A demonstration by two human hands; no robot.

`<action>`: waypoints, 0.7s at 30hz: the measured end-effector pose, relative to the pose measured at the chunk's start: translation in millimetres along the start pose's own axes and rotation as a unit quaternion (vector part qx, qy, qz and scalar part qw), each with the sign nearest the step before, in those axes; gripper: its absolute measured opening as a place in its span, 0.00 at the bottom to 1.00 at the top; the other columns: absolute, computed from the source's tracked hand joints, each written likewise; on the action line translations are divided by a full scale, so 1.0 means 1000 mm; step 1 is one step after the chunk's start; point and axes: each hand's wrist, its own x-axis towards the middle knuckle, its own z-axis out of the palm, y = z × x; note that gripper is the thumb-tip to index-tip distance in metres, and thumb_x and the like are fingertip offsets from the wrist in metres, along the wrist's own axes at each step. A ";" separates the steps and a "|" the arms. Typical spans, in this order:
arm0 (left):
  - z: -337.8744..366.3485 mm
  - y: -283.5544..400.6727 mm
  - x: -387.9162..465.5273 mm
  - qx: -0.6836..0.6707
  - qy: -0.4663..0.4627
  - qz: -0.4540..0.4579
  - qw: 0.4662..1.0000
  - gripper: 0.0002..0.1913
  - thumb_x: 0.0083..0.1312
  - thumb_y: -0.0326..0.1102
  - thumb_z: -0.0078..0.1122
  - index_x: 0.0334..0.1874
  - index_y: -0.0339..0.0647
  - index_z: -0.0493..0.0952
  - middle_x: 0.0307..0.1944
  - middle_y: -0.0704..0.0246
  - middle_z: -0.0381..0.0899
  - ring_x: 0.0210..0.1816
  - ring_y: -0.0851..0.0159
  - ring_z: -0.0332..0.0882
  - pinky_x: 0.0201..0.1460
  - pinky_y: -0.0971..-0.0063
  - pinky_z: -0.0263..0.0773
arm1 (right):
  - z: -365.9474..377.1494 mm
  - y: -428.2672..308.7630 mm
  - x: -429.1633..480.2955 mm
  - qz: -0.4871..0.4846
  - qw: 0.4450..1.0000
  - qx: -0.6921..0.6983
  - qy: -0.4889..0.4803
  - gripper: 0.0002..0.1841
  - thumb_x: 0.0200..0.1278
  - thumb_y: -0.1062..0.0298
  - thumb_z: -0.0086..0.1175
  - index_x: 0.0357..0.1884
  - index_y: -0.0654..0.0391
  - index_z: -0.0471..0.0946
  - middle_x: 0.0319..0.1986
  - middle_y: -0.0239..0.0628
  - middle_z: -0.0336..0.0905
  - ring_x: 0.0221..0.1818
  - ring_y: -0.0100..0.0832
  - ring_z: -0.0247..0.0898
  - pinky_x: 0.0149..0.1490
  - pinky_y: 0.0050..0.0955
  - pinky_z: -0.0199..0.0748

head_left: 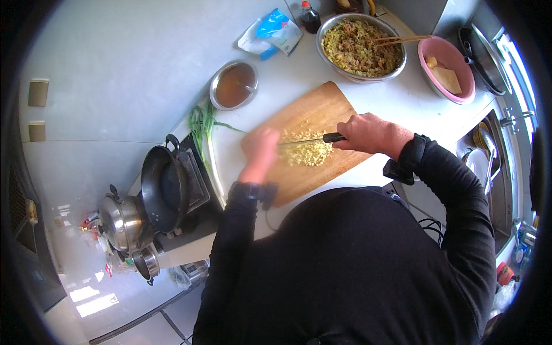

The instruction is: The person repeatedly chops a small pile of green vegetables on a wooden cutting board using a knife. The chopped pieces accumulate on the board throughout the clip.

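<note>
My right hand [371, 133] grips the black handle of a kitchen knife [302, 141], its blade pointing left across a wooden cutting board [317, 101]. Beneath and around the blade lies a heap of finely chopped pale-yellow pieces [309, 156], perhaps ginger or garlic. At the blade's far end is my left hand [261, 152], blurred by motion; whether it touches the blade or how its fingers sit cannot be made out. Spring onions [210, 151] lie left of the board, their green tops towards the wall.
Behind the board stand a metal bowl of brown liquid [234, 85], a large bowl of chopped filling [360, 49] with chopsticks [403, 40], and a pink basin [457, 71]. A black wok [165, 189] and a steel pot [125, 222] are left; the sink [502, 172] is right.
</note>
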 end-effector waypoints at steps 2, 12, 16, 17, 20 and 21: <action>-0.002 0.002 0.001 0.005 -0.032 -0.011 0.999 0.08 0.44 0.22 0.58 0.23 0.45 0.71 0.27 0.67 0.73 0.36 0.54 0.75 0.33 0.56 0.68 | 0.007 0.003 -0.002 0.008 1.000 0.013 0.006 0.22 0.68 0.46 0.55 0.37 0.59 0.80 0.29 0.48 0.83 0.36 0.49 0.82 0.45 0.43 0.80; -0.018 0.049 0.004 0.076 -0.007 -0.023 0.997 0.06 0.46 0.23 0.58 0.22 0.44 0.71 0.28 0.66 0.73 0.39 0.52 0.75 0.35 0.57 0.68 | 0.053 0.053 -0.007 -0.073 0.989 0.097 0.088 0.21 0.66 0.48 0.59 0.32 0.59 0.76 0.22 0.47 0.80 0.30 0.50 0.80 0.40 0.45 0.79; -0.008 0.026 -0.004 0.013 -0.022 -0.030 0.999 0.08 0.46 0.20 0.58 0.24 0.42 0.71 0.30 0.64 0.74 0.40 0.50 0.74 0.38 0.55 0.69 | 0.024 0.024 -0.001 -0.027 0.999 0.023 0.039 0.21 0.66 0.47 0.57 0.34 0.59 0.78 0.26 0.47 0.82 0.33 0.49 0.81 0.42 0.44 0.80; -0.006 0.018 -0.006 -0.012 -0.045 -0.038 0.998 0.08 0.46 0.20 0.58 0.24 0.42 0.71 0.30 0.64 0.74 0.40 0.50 0.74 0.39 0.55 0.69 | 0.016 0.015 -0.001 -0.015 1.000 0.007 0.027 0.21 0.67 0.47 0.56 0.35 0.59 0.79 0.27 0.47 0.82 0.35 0.49 0.82 0.43 0.44 0.80; -0.003 0.002 -0.009 -0.036 -0.040 -0.018 0.998 0.08 0.46 0.19 0.58 0.25 0.42 0.71 0.30 0.63 0.73 0.39 0.49 0.74 0.40 0.55 0.69 | 0.003 -0.003 -0.004 -0.002 1.000 0.009 0.003 0.22 0.67 0.46 0.54 0.36 0.59 0.79 0.29 0.47 0.83 0.37 0.49 0.82 0.45 0.44 0.80; -0.003 0.001 -0.009 -0.032 -0.039 -0.015 0.999 0.08 0.46 0.20 0.58 0.25 0.42 0.71 0.29 0.63 0.73 0.39 0.50 0.74 0.39 0.55 0.69 | 0.003 -0.006 -0.004 -0.007 1.000 0.013 0.012 0.22 0.67 0.46 0.54 0.36 0.59 0.79 0.29 0.47 0.83 0.36 0.49 0.82 0.45 0.45 0.80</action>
